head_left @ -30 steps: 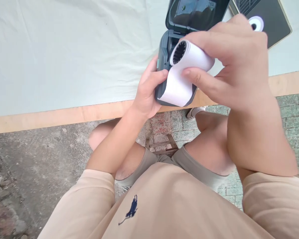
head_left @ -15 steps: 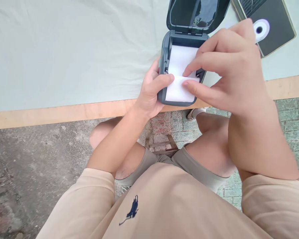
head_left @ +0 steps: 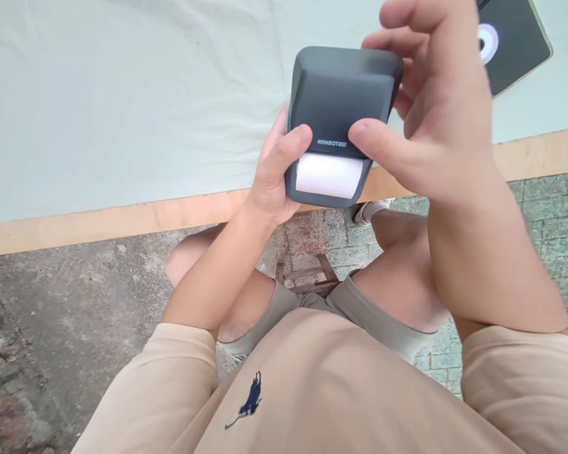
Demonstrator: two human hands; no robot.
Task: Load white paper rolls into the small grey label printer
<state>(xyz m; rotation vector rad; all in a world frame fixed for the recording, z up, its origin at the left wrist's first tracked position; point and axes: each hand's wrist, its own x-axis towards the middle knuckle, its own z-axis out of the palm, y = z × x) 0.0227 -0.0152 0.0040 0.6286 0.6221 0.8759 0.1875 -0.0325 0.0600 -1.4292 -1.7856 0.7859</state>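
A dark grey label printer (head_left: 343, 101) with NIIMBOT lettering is held over the table's front edge, its lid down. White label paper (head_left: 330, 176) shows at the near end, below the lid's lower edge. My left hand (head_left: 274, 176) is wrapped round the printer's left side, thumb on its upper face. On the right side, my right hand (head_left: 435, 113) has its thumb on the lid near the lettering, with fingers curled about the right edge and far corner. Some of those fingertips are hidden behind the printer.
A dark flat device (head_left: 520, 50) lies at the back right, with a white ring-shaped roll (head_left: 488, 43) on it. A pale cloth (head_left: 123, 113) covers the table up to its wooden front edge (head_left: 123, 217). Below, a wooden stool (head_left: 310, 274) stands between my legs.
The printer's lid has swung from open to down, covering most of the paper. My right hand has left the paper and moved onto the lid and right side; my left hand keeps its hold.
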